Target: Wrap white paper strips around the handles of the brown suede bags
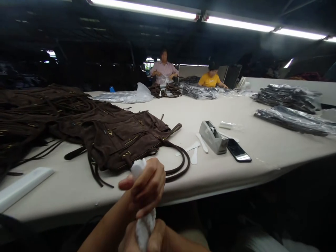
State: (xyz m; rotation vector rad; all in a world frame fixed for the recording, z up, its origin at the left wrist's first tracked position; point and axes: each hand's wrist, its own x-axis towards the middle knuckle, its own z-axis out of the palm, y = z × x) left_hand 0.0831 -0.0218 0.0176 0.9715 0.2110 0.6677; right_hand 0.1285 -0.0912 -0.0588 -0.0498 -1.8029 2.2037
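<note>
Both hands grip one twisted white crumpled sheet, which looks like thin paper or foam wrap; its exact kind is unclear. My left hand is closed around the upper part, thumb pointing left, and the sheet's white end sticks out above the fingers. Just below, at the bottom edge of the view, my right hand is closed around the lower part. Behind my hands a dark brown bag lies on the table, its looped handles reaching right, close to my left hand.
More brown bags are heaped on the table at left, near a white strip. To the right are a tape dispenser, white plastic knife-like pieces and a phone. Plastic-wrapped packs lie farther right. Two people work at the back.
</note>
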